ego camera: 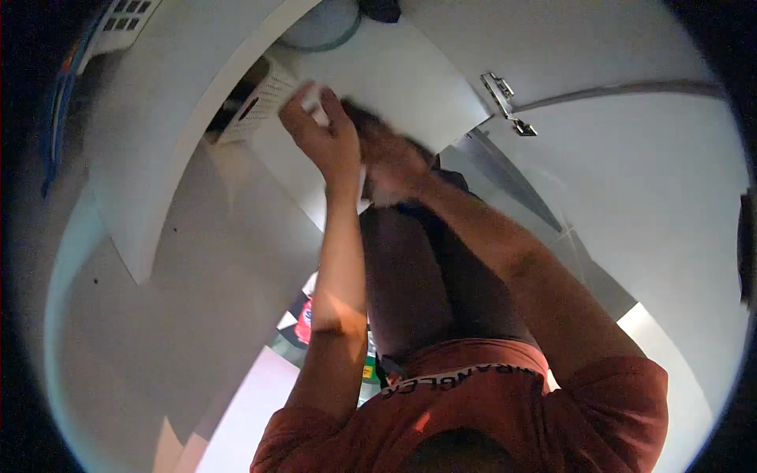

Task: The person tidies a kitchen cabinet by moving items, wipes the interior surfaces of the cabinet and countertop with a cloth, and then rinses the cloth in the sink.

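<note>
My left hand (322,136) is raised in front of me, its thumb and fingers curled around a small white item (319,109) that is too blurred to name. Just to its right, my right hand (393,162) is blurred, close to a dark item (364,118) whose kind I cannot tell. Whether the right hand grips it is unclear. A narrow white edge shows between the two wrists. Below the hands are my legs in dark trousers (408,278).
A metal cabinet hinge (505,103) joins white panels at the right. A white perforated plastic basket (257,109) stands at the upper left behind a curved-looking white panel edge (195,118). A round glass-like item (322,26) lies at the top. Colourful packages (304,322) are beside my left forearm.
</note>
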{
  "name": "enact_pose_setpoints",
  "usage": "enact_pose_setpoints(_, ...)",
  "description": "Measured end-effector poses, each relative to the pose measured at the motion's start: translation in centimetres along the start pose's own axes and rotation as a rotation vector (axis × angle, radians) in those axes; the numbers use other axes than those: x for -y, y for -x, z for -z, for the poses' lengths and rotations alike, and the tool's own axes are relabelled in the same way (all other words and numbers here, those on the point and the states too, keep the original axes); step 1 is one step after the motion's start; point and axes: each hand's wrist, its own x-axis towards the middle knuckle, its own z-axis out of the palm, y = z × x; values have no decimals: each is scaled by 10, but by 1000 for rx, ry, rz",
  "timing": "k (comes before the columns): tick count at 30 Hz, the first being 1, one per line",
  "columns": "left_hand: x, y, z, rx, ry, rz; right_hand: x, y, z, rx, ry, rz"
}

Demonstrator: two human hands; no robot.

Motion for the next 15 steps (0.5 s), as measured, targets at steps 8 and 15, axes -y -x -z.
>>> enact_pose_setpoints(8,-65,168,56,257,-34,253,-147,32,15,-269,278,-196)
enact_pose_setpoints(15,-88,204,59,208,19,410,-32,15,-27,-103,316,-268)
